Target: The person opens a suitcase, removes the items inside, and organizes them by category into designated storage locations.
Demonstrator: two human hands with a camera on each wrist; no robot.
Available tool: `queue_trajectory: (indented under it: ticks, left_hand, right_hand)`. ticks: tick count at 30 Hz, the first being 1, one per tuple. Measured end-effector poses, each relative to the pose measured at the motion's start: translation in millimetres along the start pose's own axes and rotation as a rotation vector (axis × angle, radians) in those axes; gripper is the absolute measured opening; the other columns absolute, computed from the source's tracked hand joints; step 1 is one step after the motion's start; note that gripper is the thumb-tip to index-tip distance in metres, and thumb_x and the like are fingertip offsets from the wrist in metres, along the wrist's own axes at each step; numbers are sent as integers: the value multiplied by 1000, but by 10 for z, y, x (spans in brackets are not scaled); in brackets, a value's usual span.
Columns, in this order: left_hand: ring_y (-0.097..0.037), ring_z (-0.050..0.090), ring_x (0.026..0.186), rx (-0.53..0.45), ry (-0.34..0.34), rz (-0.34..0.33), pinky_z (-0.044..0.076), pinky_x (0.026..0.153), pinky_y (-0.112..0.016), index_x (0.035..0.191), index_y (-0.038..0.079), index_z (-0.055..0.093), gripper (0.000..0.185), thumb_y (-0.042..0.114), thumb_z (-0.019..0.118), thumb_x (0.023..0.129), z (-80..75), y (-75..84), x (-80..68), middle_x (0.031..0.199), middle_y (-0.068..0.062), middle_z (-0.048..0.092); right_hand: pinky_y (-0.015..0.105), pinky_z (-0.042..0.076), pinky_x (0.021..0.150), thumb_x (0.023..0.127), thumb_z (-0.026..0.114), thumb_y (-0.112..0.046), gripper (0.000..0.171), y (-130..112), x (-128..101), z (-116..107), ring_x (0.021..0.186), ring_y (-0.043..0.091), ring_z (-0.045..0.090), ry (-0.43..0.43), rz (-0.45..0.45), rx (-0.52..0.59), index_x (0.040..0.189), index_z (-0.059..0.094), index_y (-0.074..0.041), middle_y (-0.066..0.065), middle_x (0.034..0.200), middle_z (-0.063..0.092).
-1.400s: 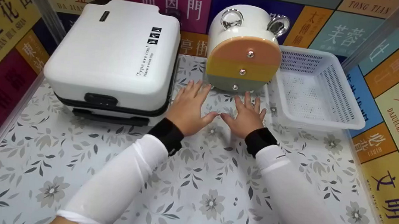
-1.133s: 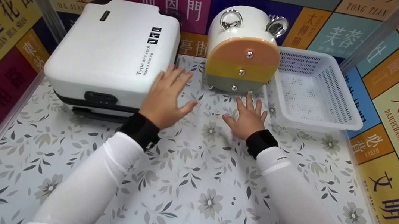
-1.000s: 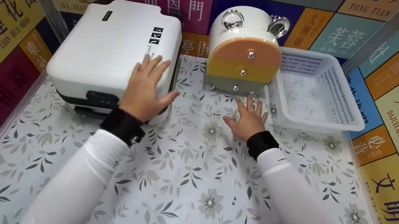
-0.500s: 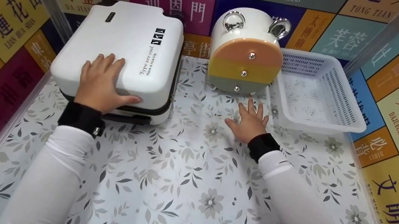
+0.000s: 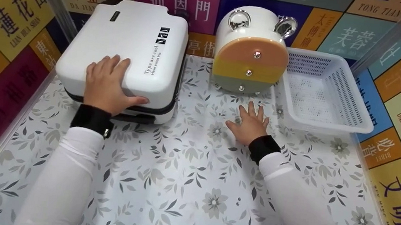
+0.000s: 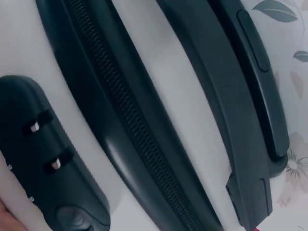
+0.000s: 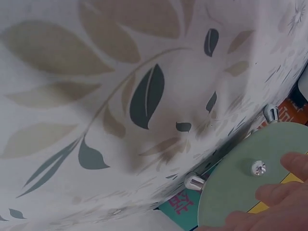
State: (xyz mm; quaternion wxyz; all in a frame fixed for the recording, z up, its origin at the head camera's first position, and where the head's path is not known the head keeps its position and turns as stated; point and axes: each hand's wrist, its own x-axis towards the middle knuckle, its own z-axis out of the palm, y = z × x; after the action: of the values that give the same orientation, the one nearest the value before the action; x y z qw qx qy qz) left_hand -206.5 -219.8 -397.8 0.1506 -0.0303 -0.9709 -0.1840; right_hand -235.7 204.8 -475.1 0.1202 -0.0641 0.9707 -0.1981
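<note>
A white hard-shell suitcase (image 5: 137, 37) lies flat at the back left. My left hand (image 5: 105, 84) rests on its near top edge, fingers laid over the lid and thumb out to the right. Up close, the left wrist view gives the black combination lock (image 6: 57, 144), the zipper (image 6: 120, 101) and the carry handle (image 6: 226, 96). My right hand (image 5: 249, 125) holds nothing, its fingers spread low over the tabletop. Just beyond it stands a small round-fronted drawer cabinet (image 5: 249, 63) with orange, yellow and green drawers; its green drawer (image 7: 236, 192) lies behind my fingers in the right wrist view.
A white perforated plastic basket (image 5: 325, 125) stands at the back right beside the cabinet. Floral-patterned covering lies over the tabletop (image 5: 184, 186). Panels with colourful lettering (image 5: 175, 6) rise behind and at both sides, with clear corner posts.
My left hand has moved left from in front of the cabinet and come onto the suitcase's near edge. My right hand has drawn back slightly. The suitcase, cabinet and basket stay put.
</note>
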Motion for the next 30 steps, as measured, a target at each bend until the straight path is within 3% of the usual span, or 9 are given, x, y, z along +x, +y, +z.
queue_trajectory:
  ticks: [11,23,30]
  left_hand:
    - [-44,37,151,-5,46,-26,19,126,-62,154,13,49,121,75,90,59,72,79,-30,162,-21,45]
    - [-41,40,148,57,55,-68,23,124,-62,153,13,49,122,85,82,60,127,254,-116,160,-20,46]
    - [-42,39,148,77,73,-103,22,125,-63,153,12,48,124,89,78,61,176,393,-172,160,-20,46]
  right_hand:
    - [77,-3,124,104,56,-55,84,-76,18,29,161,52,-11,11,-14,-2,168,25,-8,23,177,0]
    - [74,0,126,104,55,-54,83,-213,67,40,161,51,-10,2,-25,-5,167,26,-9,21,177,2]
    - [73,10,127,104,56,-54,83,-382,126,32,162,51,-4,0,-72,-6,167,28,-8,20,177,6]
